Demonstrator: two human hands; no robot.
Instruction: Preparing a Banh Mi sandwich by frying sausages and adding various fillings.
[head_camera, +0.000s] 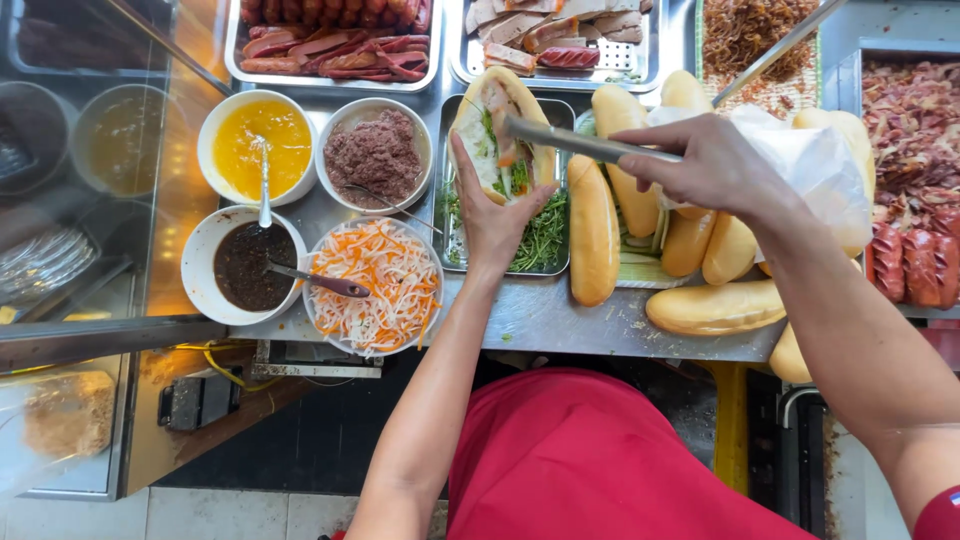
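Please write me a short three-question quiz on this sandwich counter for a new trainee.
1. True or false: the left hand holds the split, filled baguette over the tray of green herbs.
2. What does the right hand grip? A) metal tongs B) a spoon C) a knife
3. Which bowl holds the shredded carrot and white radish pickle, counted by where it stands among the four bowls?

Key
1. True.
2. A: the metal tongs, their tips inside the baguette.
3. The front right bowl, beside the dark sauce bowl and in front of the brown paste bowl.
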